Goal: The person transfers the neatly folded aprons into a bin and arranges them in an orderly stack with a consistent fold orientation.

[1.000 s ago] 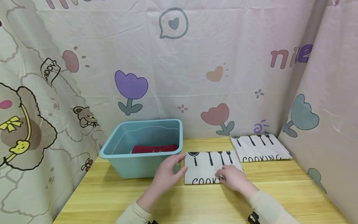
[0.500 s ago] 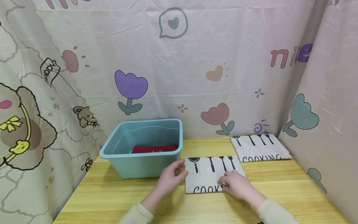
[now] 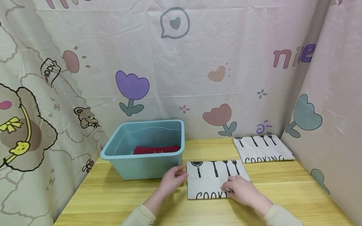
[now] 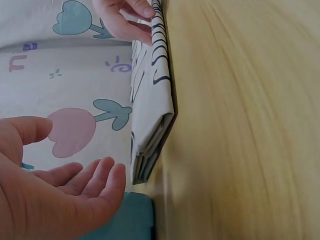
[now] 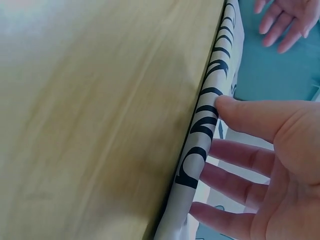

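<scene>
A folded white cloth (image 3: 207,180) lies on the table, printed with black kitchen utensils and the word COOKING. My right hand (image 3: 241,190) rests on its front right part. In the right wrist view, the thumb and loosely bent fingers of that right hand (image 5: 280,160) touch the cloth's top by the lettered fold (image 5: 200,130). Beside the left edge is my left hand (image 3: 171,182), its fingers relaxed. The left wrist view shows that left hand (image 4: 65,195) apart from the cloth's layered side (image 4: 150,145), holding nothing.
At the left stands a light blue bin (image 3: 147,166) with a dark red folded cloth (image 3: 155,150) inside. A second folded white cloth (image 3: 263,150) with the same print lies at the back right. Printed curtains (image 3: 169,62) surround the wooden table (image 3: 113,201).
The near white cloth has slid toward me across the table, with my right hand on it. My left hand has moved a little toward me alongside it. Bin and far cloth stay put.
</scene>
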{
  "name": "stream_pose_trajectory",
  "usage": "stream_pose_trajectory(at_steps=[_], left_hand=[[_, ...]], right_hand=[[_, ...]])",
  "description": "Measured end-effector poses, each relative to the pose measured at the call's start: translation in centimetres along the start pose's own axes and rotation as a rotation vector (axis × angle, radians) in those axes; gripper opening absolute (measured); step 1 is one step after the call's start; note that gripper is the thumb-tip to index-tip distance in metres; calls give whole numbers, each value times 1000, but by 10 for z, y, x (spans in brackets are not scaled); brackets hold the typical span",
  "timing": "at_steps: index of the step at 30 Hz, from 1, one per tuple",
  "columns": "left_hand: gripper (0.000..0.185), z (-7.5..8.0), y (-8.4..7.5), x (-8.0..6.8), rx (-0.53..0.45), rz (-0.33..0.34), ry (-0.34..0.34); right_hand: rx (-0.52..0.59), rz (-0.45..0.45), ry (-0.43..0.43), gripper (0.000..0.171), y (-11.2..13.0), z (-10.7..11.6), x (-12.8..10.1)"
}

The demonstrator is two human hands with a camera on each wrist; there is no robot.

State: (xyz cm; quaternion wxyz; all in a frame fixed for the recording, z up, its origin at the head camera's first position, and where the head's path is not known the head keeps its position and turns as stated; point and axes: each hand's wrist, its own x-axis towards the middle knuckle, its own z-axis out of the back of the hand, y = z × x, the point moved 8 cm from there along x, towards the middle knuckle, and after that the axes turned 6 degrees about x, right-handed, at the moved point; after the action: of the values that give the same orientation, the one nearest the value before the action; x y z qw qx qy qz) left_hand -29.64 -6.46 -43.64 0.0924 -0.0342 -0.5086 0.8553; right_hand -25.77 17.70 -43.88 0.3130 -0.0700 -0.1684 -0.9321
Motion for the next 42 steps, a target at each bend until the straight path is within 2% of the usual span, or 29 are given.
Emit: stream_pose_trajectory(at_steps=[9,14,17,22,29,32,35,42], left_hand=[[59,-7,12,6,-77,65,4],[60,-11,11,6,-108,64,-5],[61,-14,13,6,-119,86,-4],[61,-18,18,9,-141,136,-4],[65,-20,19,10,-175,169,5],[67,-21,21,9,-205,184,8],[68,-22,22,9,-213,196,-2],[68,-26,24,12,-255,210,-16]], right_hand=[[9,20,14,27,-3,1,-1],[100,82,36,24,-10,6,2],[176,69,47,24,-18,11,2],[237,-29,11,27,-35,17,1],[264,-203,-174,34,-63,29,-7],[276,-283,-218,40,-76,30,-12],[318,-353,-213,47,-89,28,-16],[458,-536,-136,57,-115,19,-26]])
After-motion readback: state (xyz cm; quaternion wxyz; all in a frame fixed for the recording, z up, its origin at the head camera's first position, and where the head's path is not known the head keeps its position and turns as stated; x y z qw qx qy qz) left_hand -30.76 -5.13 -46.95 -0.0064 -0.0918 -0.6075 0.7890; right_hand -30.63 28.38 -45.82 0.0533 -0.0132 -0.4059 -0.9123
